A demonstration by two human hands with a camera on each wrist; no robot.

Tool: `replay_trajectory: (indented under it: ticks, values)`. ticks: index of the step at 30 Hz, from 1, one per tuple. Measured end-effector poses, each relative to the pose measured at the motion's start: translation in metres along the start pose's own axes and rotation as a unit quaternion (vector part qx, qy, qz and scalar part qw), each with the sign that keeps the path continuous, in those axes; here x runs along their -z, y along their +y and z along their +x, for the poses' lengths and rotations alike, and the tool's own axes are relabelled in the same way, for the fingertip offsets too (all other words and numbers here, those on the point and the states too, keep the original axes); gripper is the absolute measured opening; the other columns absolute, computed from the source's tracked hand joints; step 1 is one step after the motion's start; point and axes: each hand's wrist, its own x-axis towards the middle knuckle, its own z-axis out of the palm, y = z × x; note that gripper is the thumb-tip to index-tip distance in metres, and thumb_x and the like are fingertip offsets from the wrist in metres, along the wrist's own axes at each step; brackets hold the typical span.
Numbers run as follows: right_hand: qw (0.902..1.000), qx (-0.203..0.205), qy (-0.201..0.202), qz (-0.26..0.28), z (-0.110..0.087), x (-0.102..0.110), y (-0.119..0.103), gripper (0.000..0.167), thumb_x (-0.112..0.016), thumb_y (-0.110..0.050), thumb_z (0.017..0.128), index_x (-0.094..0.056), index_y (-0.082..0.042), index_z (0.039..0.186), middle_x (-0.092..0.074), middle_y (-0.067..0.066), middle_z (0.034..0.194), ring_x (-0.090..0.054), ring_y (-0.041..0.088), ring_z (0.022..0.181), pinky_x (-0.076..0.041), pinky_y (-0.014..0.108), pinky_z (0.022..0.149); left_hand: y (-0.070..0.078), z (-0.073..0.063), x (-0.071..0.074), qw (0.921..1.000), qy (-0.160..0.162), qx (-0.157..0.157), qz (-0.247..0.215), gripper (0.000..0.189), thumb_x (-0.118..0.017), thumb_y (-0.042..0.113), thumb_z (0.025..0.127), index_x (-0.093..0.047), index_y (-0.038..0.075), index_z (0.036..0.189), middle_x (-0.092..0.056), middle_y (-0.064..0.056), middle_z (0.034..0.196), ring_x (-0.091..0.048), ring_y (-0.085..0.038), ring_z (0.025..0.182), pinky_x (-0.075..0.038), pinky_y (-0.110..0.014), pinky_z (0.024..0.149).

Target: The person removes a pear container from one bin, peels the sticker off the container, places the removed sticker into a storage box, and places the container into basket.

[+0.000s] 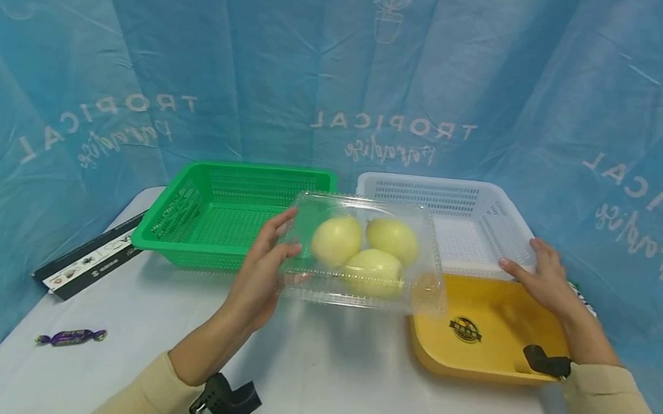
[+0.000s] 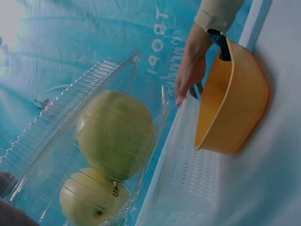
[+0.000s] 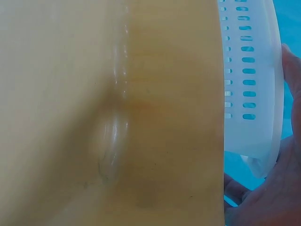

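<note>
My left hand (image 1: 262, 270) grips the left edge of a clear plastic clamshell box (image 1: 316, 287), held up over the table and tilted. Inside lie three round, pale yellow-green fruits (image 1: 378, 270); the left wrist view shows two of them, one large fruit (image 2: 117, 136) and a smaller one (image 2: 91, 197) with a short stem. My right hand (image 1: 548, 279) holds the near right corner of a white slotted basket (image 1: 506, 211), thumb at the rim and fingers curling below it in the right wrist view. The box overlaps the white basket's left part in the head view.
A green slotted basket (image 1: 173, 246) stands at the back left. Close in front of the white basket sits a yellow tub (image 1: 489, 362) with a dark round logo, under my right forearm. Left lie a long black-and-white box (image 1: 90, 256) and a purple wrapped candy (image 1: 71, 337). Blue printed cloth (image 1: 285, 54) hangs behind.
</note>
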Motion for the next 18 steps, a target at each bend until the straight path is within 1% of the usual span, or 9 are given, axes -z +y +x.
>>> replay_trajectory:
  ticks: [4, 9, 13, 16, 18]
  values:
    - [1.0, 0.001, -0.001, -0.002, 0.001, -0.001, -0.002, 0.097, -0.05, -0.053, 0.091, 0.003, 0.004, 0.149, 0.013, 0.033, 0.152, -0.003, 0.063, 0.129, -0.012, 0.078, 0.096, 0.002, 0.014, -0.007, 1.0, 0.003, -0.005, -0.001, 0.058, -0.044, 0.009, 0.092, -0.034, 0.036, 0.143, -0.015, 0.005, 0.156, -0.02, -0.029, 0.143, -0.046, -0.058, 0.093]
    - [1.0, 0.004, 0.002, -0.002, 0.001, -0.001, -0.003, 0.097, -0.051, -0.053, 0.091, 0.001, 0.004, 0.149, 0.012, 0.033, 0.152, -0.003, 0.064, 0.129, -0.012, 0.079, 0.095, 0.003, 0.033, -0.015, 0.9998, 0.016, -0.003, -0.006, 0.057, -0.045, 0.01, 0.092, -0.035, 0.035, 0.142, -0.014, 0.007, 0.157, -0.018, -0.027, 0.144, -0.047, -0.059, 0.092]
    - [1.0, 0.008, 0.003, 0.001, 0.001, 0.0, -0.003, 0.096, -0.051, -0.053, 0.091, 0.001, 0.004, 0.149, 0.011, 0.033, 0.152, -0.003, 0.063, 0.13, -0.012, 0.078, 0.095, 0.002, 0.048, -0.023, 0.9996, 0.024, -0.001, -0.012, 0.056, -0.045, 0.011, 0.092, -0.036, 0.036, 0.141, -0.015, 0.007, 0.156, -0.024, -0.027, 0.142, -0.047, -0.06, 0.091]
    - [0.9999, 0.011, 0.007, -0.002, 0.001, 0.0, 0.0, 0.096, -0.051, -0.052, 0.092, 0.001, 0.006, 0.149, 0.011, 0.033, 0.152, -0.003, 0.064, 0.13, -0.012, 0.078, 0.096, 0.0, 0.059, -0.028, 0.9996, 0.024, -0.006, -0.014, 0.056, -0.046, 0.012, 0.092, -0.036, 0.035, 0.141, -0.015, 0.003, 0.157, -0.03, -0.028, 0.138, -0.046, -0.06, 0.091]
    - [0.9999, 0.013, 0.009, -0.004, 0.001, 0.0, 0.001, 0.095, -0.05, -0.051, 0.092, 0.001, 0.007, 0.148, 0.01, 0.034, 0.152, -0.004, 0.064, 0.13, -0.012, 0.078, 0.096, -0.001, 0.065, -0.032, 0.9996, 0.025, -0.006, -0.014, 0.056, -0.046, 0.011, 0.091, -0.037, 0.035, 0.141, -0.016, 0.001, 0.156, -0.032, -0.028, 0.136, -0.046, -0.06, 0.092]
